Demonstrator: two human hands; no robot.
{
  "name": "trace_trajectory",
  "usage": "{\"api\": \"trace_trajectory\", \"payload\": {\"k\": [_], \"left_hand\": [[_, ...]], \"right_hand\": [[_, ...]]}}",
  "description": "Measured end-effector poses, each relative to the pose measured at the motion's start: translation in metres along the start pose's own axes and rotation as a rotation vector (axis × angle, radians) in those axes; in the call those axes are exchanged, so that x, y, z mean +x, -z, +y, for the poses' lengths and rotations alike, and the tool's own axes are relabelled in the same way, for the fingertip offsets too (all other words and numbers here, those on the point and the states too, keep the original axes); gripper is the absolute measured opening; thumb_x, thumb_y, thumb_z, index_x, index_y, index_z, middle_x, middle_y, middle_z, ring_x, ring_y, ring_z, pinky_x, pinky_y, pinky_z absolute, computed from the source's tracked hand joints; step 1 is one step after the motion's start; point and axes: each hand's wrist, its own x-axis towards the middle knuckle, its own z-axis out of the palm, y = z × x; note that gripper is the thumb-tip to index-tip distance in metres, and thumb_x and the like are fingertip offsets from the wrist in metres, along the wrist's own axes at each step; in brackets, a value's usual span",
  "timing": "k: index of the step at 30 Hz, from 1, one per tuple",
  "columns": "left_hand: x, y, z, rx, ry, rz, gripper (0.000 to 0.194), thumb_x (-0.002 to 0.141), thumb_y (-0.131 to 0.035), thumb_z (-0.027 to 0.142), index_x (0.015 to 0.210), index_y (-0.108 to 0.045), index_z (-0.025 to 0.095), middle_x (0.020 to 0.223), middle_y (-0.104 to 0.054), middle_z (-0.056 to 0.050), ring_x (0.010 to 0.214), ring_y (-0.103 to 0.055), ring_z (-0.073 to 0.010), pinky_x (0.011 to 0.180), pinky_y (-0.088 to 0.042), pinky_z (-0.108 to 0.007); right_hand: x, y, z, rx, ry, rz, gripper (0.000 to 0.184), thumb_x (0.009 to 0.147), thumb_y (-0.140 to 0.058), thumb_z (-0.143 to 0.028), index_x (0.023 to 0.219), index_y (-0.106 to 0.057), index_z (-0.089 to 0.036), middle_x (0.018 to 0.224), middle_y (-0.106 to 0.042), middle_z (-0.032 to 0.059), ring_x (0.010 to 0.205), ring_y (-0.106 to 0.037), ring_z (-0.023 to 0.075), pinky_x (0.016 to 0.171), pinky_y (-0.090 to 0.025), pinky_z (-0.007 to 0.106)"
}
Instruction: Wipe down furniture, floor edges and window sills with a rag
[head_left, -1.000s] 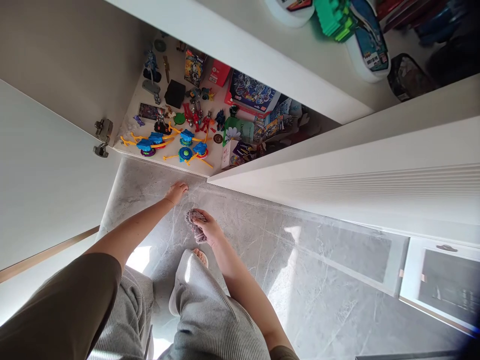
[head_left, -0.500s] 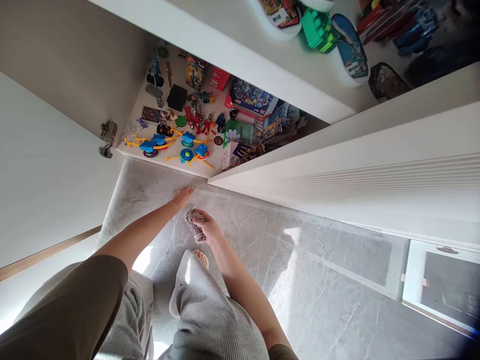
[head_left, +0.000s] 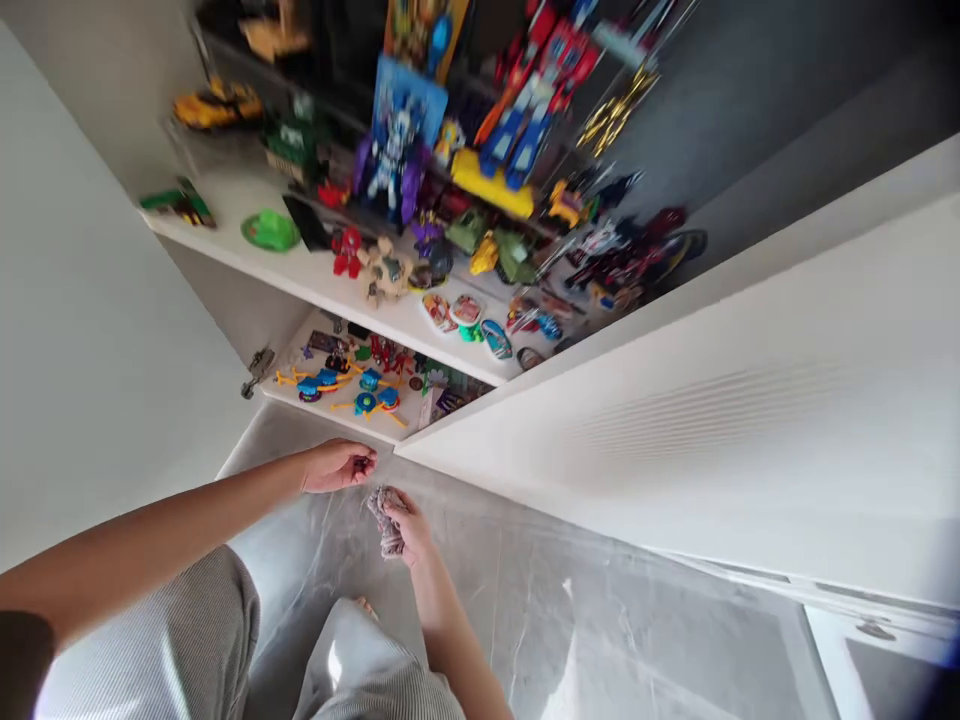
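Observation:
I stand before an open white cupboard full of toys. My right hand (head_left: 409, 528) hangs low over the grey floor, closed round a crumpled greyish cloth (head_left: 385, 520). My left hand (head_left: 337, 465) reaches forward just left of it, fingers curled in with the tips pinched together; whether anything is in them I cannot make out. Both hands are near the front edge of the bottom shelf (head_left: 330, 415), which carries blue and yellow spinner toys (head_left: 365, 400). A higher shelf (head_left: 315, 275) holds figures, among them a blue and purple robot (head_left: 394, 150) and a red figure (head_left: 346, 250).
The cupboard's open door (head_left: 712, 400) juts toward me on the right. A white side panel (head_left: 82, 330) with a hinge (head_left: 259, 368) closes the left. A green dish (head_left: 270, 230) lies on the upper shelf. My striped trouser legs (head_left: 172, 640) and the marbled floor (head_left: 600, 640) fill the bottom.
The view has tilted up, bringing the upper toy shelves into sight. My left hand has lifted from the floor edge and curled its fingers. The right hand still holds the cloth.

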Motion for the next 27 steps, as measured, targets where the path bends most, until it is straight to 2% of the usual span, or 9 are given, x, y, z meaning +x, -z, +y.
{"api": "trace_trajectory", "payload": {"k": [2, 3, 6, 8, 11, 13, 16, 24, 27], "left_hand": [[-0.038, -0.010, 0.042, 0.032, -0.066, -0.106, 0.010, 0.080, -0.061, 0.023, 0.078, -0.056, 0.014, 0.074, -0.052, -0.002, 0.063, -0.046, -0.0094, 0.059, -0.039, -0.021], [-0.057, -0.016, 0.064, 0.147, -0.129, -0.139, 0.008, 0.081, -0.060, 0.023, 0.081, -0.058, 0.015, 0.075, -0.052, -0.001, 0.062, -0.045, -0.0093, 0.058, -0.038, -0.021], [-0.103, -0.037, 0.130, 0.768, -0.440, -0.076, 0.014, 0.090, -0.049, 0.022, 0.083, -0.061, 0.018, 0.075, -0.055, -0.001, 0.068, -0.048, -0.0124, 0.063, -0.041, -0.022], [-0.117, -0.051, 0.166, 1.127, -0.701, 0.197, 0.021, 0.089, -0.042, 0.011, 0.090, -0.062, 0.018, 0.086, -0.061, -0.004, 0.078, -0.054, -0.0147, 0.074, -0.046, -0.026], [-0.112, -0.067, 0.201, 1.550, -0.829, 0.527, 0.034, 0.080, -0.038, -0.005, 0.095, -0.065, 0.011, 0.099, -0.064, -0.012, 0.085, -0.061, -0.0198, 0.080, -0.050, -0.032], [-0.099, -0.074, 0.209, 1.760, -0.859, 0.625, 0.037, 0.077, -0.039, -0.007, 0.100, -0.066, 0.006, 0.101, -0.065, -0.018, 0.091, -0.064, -0.0248, 0.081, -0.052, -0.035], [-0.083, -0.078, 0.210, 1.931, -0.857, 0.697, 0.041, 0.078, -0.039, -0.008, 0.109, -0.066, 0.001, 0.106, -0.065, -0.023, 0.102, -0.064, -0.0301, 0.083, -0.054, -0.039], [-0.083, -0.082, 0.208, 2.048, -0.803, 0.753, 0.044, 0.081, -0.038, -0.006, 0.116, -0.063, 0.005, 0.113, -0.064, -0.021, 0.106, -0.063, -0.0311, 0.079, -0.054, -0.037], [-0.077, -0.072, 0.209, 1.981, -0.879, 0.805, 0.043, 0.081, -0.039, -0.004, 0.114, -0.063, 0.011, 0.110, -0.064, -0.016, 0.098, -0.064, -0.0280, 0.072, -0.053, -0.033]], "right_hand": [[-0.001, -0.001, -0.008, 0.053, 0.022, 0.061, 0.057, 0.049, -0.088, -0.047, 0.094, -0.066, -0.021, 0.071, -0.064, -0.0021, 0.053, -0.050, 0.0073, 0.049, -0.035, 0.020], [-0.001, -0.002, -0.011, 0.072, 0.031, 0.075, 0.057, 0.046, -0.089, -0.045, 0.093, -0.067, -0.020, 0.072, -0.065, -0.0015, 0.054, -0.050, 0.0073, 0.049, -0.035, 0.020], [-0.006, -0.008, -0.016, 0.100, 0.040, 0.083, 0.055, 0.044, -0.089, -0.041, 0.091, -0.068, -0.020, 0.075, -0.067, -0.0001, 0.054, -0.049, 0.0075, 0.050, -0.034, 0.020], [-0.010, -0.011, -0.018, 0.104, 0.033, 0.082, 0.056, 0.045, -0.088, -0.040, 0.093, -0.068, -0.020, 0.074, -0.067, 0.0000, 0.055, -0.049, 0.0079, 0.050, -0.034, 0.021], [-0.018, -0.012, -0.020, 0.086, -0.019, 0.079, 0.057, 0.048, -0.085, -0.040, 0.098, -0.067, -0.021, 0.072, -0.066, -0.0007, 0.054, -0.050, 0.0087, 0.049, -0.034, 0.021], [-0.022, -0.012, -0.020, 0.077, -0.044, 0.073, 0.058, 0.051, -0.083, -0.040, 0.103, -0.066, -0.021, 0.075, -0.067, 0.0000, 0.054, -0.051, 0.0092, 0.048, -0.033, 0.022], [-0.024, -0.011, -0.017, 0.082, -0.023, 0.075, 0.059, 0.051, -0.083, -0.040, 0.104, -0.065, -0.021, 0.081, -0.069, 0.0018, 0.058, -0.054, 0.0106, 0.050, -0.036, 0.022], [-0.018, -0.006, -0.001, 0.084, -0.031, 0.061, 0.061, 0.053, -0.084, -0.042, 0.107, -0.065, -0.021, 0.084, -0.070, 0.0027, 0.058, -0.057, 0.0108, 0.051, -0.039, 0.023], [-0.018, -0.008, -0.001, 0.120, -0.006, 0.063, 0.060, 0.051, -0.086, -0.039, 0.105, -0.066, -0.021, 0.087, -0.071, 0.0030, 0.063, -0.059, 0.0113, 0.054, -0.044, 0.023]]}}
